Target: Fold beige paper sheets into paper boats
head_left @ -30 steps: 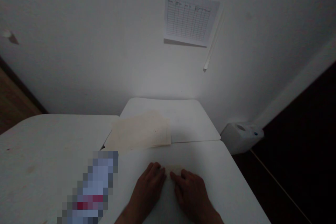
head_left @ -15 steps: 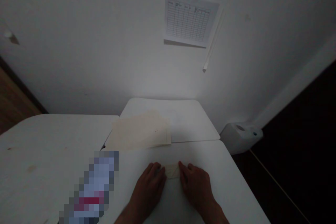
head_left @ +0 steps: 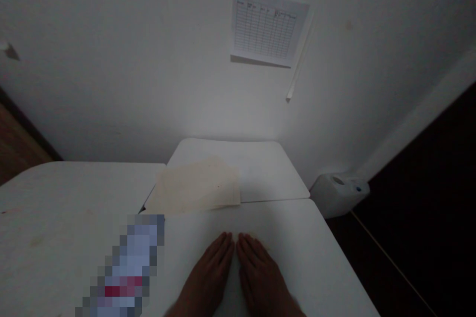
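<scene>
My left hand (head_left: 211,268) lies on the white table (head_left: 316,267) with its fingers stretched out and held together. Beside it my right hand (head_left: 261,270) rests in the same flat pose, a narrow gap between the two. Under the right fingers, a pale edge of a small folded beige piece (head_left: 266,244) shows faintly; the hands cover most of it. Beyond the hands, flat beige sheets (head_left: 199,185) lie across the seam of two tabletops. Whether they are paper or cloth I cannot tell.
A blurred-out, pixelated object (head_left: 130,262) lies left of my hands. Another white table (head_left: 55,208) adjoins on the left. A white plastic container (head_left: 334,195) stands right of the table, by a dark area. A printed chart (head_left: 266,27) hangs on the wall.
Both hands were bent around the ends of the small folded beige piece, which showed between them. Now they are flattened, close together, and mostly cover it. The view has shifted slightly.
</scene>
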`<state>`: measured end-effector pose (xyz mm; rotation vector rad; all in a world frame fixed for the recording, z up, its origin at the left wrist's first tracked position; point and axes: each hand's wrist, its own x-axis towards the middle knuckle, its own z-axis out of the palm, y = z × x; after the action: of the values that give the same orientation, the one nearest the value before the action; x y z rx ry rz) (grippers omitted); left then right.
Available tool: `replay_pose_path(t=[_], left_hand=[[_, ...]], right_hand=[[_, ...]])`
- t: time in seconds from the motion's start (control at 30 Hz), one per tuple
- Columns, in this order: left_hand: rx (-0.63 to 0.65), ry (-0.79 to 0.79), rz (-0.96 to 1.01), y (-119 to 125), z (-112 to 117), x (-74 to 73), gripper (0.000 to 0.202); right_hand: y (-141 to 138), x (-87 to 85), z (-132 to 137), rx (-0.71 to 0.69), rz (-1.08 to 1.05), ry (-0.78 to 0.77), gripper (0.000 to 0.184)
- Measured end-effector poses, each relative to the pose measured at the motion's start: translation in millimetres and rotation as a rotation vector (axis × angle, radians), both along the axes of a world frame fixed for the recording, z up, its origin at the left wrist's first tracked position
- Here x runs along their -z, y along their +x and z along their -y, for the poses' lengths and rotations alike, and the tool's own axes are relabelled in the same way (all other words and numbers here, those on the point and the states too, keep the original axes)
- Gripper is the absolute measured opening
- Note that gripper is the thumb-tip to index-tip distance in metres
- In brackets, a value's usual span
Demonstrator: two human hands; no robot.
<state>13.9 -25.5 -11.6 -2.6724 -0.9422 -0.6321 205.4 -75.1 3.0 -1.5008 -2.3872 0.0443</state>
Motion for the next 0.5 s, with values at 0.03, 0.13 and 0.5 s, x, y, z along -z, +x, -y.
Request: replay_pose_path(t=[0.03, 0.13, 0.5], left_hand=[[0.006, -0.010, -0.009, -1.1, 3.0, -1.9, 0.053], [-0.015, -0.023, -0.031, -3.9, 11.9, -8.4, 0.050], [-0.098, 0.005, -0.034, -22.9, 23.0, -6.8, 0.073]], right_hand=[[0.8, 0.5, -0.4, -0.014, 0.007, -0.004, 0.061], [1.0, 0.8, -0.6, -0.014, 0.021, -0.019, 0.064], [16.7, 1.7, 6.3, 0.136, -0.055, -0.060, 0.062]])
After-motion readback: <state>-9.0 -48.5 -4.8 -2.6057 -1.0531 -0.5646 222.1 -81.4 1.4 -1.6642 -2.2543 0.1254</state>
